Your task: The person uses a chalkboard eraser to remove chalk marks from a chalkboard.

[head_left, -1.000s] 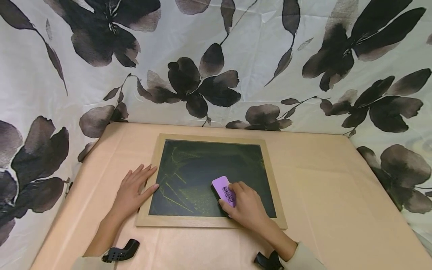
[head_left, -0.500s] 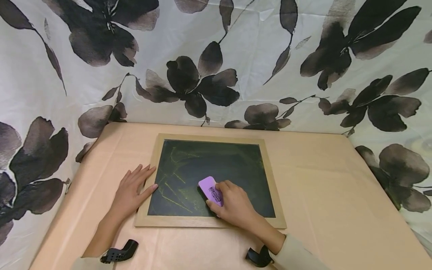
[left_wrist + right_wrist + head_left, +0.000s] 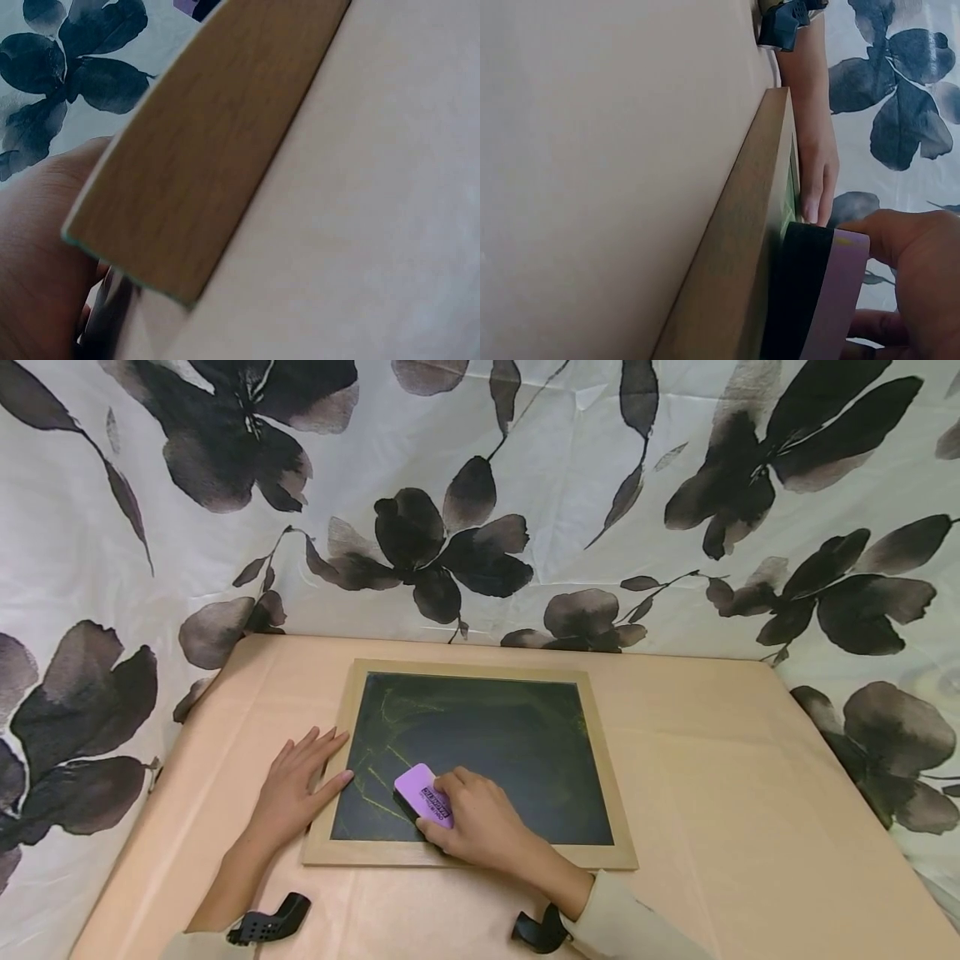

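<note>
A chalkboard (image 3: 510, 752) in a pale wooden frame (image 3: 480, 670) lies on the table, with yellow chalk strokes and smears on its left part. My right hand (image 3: 483, 822) grips a purple-topped eraser (image 3: 422, 795) with a black underside, over the lower left of the board. In the right wrist view the eraser (image 3: 810, 292) shows its dark felt side down on the board, thumb at one end. My left hand (image 3: 296, 785) rests on the frame's left side, fingers straight, thumb tip at the inner edge. The left wrist view shows the frame's wooden edge (image 3: 180, 165) beside the left hand (image 3: 45, 240).
The table wears a peach cloth (image 3: 712, 793). Behind and beside it hangs a white curtain (image 3: 570, 510) printed with dark flowers. Black camera mounts sit on both wrists, the left mount (image 3: 270, 920) and the right mount (image 3: 542, 931) just in front of the board.
My right hand has slid the eraser leftward and slightly nearer across the board, covering part of the chalk marks; the smears to its right look fainter. My left hand has stayed put.
</note>
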`<state>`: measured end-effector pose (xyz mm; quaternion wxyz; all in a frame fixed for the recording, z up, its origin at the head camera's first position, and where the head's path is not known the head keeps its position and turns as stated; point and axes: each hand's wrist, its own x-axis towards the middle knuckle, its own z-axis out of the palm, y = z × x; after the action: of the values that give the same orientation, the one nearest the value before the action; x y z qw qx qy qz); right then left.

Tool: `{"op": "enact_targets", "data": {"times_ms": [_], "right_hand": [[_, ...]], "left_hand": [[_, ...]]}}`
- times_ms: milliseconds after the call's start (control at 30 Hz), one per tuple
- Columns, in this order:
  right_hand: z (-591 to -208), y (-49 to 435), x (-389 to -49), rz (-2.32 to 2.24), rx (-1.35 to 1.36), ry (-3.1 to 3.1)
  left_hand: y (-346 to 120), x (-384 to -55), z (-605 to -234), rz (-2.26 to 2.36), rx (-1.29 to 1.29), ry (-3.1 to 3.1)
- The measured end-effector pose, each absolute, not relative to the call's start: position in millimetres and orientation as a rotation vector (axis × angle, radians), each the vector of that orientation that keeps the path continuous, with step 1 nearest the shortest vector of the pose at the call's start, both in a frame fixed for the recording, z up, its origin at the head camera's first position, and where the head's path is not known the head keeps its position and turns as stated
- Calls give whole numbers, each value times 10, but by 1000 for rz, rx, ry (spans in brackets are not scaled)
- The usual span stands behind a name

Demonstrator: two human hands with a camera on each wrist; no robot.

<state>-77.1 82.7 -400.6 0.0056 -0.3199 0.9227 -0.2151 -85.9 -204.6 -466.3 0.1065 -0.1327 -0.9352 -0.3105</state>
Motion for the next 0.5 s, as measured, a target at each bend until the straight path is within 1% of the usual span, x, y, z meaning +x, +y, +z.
{"op": "enact_targets", "data": {"times_ms": [300,500], "right_hand": [[-3946,893,-808,-754,-1095,2656],[-3907,958,-795,-725,-1165,2568]], "left_hand": [[-2056,-866,-4669,-902,-386,-2763],[-2045,-863,-4675,-910,-384,-2760]]}}
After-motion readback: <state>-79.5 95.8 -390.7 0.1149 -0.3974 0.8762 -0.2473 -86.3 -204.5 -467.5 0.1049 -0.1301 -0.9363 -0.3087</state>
